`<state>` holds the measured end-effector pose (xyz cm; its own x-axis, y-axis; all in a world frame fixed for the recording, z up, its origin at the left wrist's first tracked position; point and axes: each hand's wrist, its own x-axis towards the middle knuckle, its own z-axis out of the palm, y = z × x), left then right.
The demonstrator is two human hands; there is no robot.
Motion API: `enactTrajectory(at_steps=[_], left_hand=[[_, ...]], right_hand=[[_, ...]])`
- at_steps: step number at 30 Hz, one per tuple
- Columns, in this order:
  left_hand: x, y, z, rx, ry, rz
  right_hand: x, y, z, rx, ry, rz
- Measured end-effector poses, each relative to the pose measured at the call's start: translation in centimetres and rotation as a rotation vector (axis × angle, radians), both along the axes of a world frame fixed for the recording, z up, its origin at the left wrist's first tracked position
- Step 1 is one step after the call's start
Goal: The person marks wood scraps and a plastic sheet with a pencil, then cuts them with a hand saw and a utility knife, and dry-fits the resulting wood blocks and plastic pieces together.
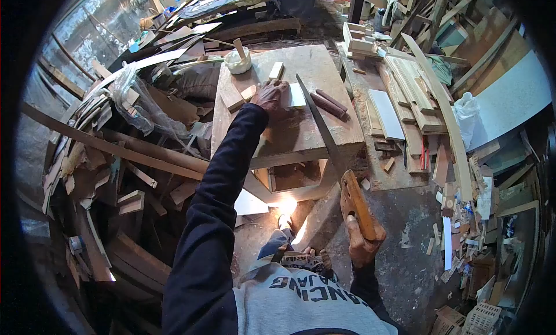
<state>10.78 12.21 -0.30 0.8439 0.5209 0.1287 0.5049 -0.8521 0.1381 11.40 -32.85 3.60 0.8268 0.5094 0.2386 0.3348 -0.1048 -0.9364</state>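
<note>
My right hand (365,241) is closed round the wooden handle (357,206) of a handsaw (324,132). The saw's long blade slants up and left across the right part of the workbench, its tip close to a white piece of board (297,95). My left hand (270,95) presses down on the bench with curled fingers, over a pale strip of wood (277,70) whose far end sticks out beyond them. The white piece lies just right of these fingers. Beside the blade rests a brown roll (329,103), perhaps sandpaper. Left of my hand are wooden blocks (231,97).
A white tub (237,61) with a stick in it stands on the workbench (289,135). Planks (414,91) and a white panel (386,115) lie at right. Scrap wood (136,201) is heaped at left. A bright light (286,205) shines below the bench.
</note>
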Motion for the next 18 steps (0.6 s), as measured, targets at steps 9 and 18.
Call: enactTrajectory(at_steps=[9,18], left_hand=[[-0.7,-3.2,3.0,0.009,-0.022,-0.027],[-0.5,-0.5,1.1,-0.043,-0.103,-0.115]], right_hand=[[0.2,-0.9,1.2,-0.048,-0.064,0.061],[-0.1,-1.6,1.0,-0.043,-0.036,0.09]])
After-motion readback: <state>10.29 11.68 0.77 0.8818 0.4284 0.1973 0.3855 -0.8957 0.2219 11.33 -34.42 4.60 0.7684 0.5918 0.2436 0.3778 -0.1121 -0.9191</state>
